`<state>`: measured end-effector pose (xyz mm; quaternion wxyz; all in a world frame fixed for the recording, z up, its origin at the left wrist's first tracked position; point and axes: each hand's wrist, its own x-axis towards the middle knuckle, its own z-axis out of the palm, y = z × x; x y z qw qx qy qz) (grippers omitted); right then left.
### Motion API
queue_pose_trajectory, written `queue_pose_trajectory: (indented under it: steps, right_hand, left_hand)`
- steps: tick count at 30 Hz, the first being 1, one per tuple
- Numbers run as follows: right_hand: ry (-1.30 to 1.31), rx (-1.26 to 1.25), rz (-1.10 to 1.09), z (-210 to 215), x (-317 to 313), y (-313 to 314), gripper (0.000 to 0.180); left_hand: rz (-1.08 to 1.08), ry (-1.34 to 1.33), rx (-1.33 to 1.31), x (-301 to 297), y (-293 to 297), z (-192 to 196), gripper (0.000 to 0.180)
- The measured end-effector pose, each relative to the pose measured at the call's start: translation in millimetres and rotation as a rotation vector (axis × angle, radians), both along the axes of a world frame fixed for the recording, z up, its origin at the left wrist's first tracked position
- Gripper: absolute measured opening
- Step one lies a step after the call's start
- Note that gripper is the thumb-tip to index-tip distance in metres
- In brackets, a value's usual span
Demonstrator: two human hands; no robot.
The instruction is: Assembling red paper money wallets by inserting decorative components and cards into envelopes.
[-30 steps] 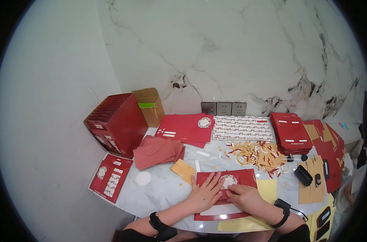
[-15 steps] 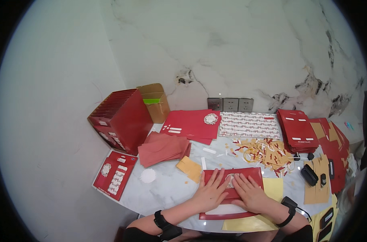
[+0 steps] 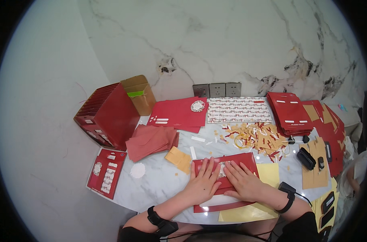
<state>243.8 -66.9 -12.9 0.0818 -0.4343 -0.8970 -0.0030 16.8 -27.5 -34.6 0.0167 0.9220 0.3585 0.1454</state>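
Note:
A red folded paper envelope [image 3: 240, 160] lies flat on the marble table [image 3: 159, 187] right in front of me. My left hand [image 3: 203, 183] presses flat on its left half, fingers spread. My right hand [image 3: 244, 182] presses flat on its right half. A small white decorative piece [image 3: 221, 171] shows between the two hands. A yellow sheet [image 3: 268, 174] lies under the envelope's right side.
A red box of packets [image 3: 108, 115] and a brown carton [image 3: 141, 92] stand at the left. Red envelopes [image 3: 151, 139], a patterned sheet [image 3: 238, 109], paper scraps [image 3: 256, 137], a red stack [image 3: 290, 113], black tools [image 3: 306, 158] and a red sticker card [image 3: 106, 173] lie around.
My view has shifted a little. Both hands have flattened and spread over the red envelope, where before they were pinching near its middle.

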Motion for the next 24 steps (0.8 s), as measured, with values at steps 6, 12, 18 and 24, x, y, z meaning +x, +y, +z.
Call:
queue_pose_trajectory:
  steps: [6, 12, 18, 24]
  right_hand:
    - [0.032, -0.044, 0.006, -1.4, 2.3, 3.3, 0.087]
    - [0.093, 0.03, -0.075, 15.4, 9.7, 9.4, 0.091]
    - [0.072, -0.035, -0.108, -1.4, 11.9, 5.5, 0.097]
    - [0.084, -0.018, -0.118, -5.0, 13.9, 6.0, 0.094]
  left_hand:
    - [0.038, 0.071, -0.035, 0.9, -1.0, 0.3, 0.065]
    - [0.058, 0.101, -0.172, 0.3, 2.4, 11.2, 0.064]
    - [0.033, 0.092, -0.198, 0.9, 4.6, 11.8, 0.065]
    - [0.041, 0.111, -0.286, 2.9, 2.9, 18.3, 0.067]
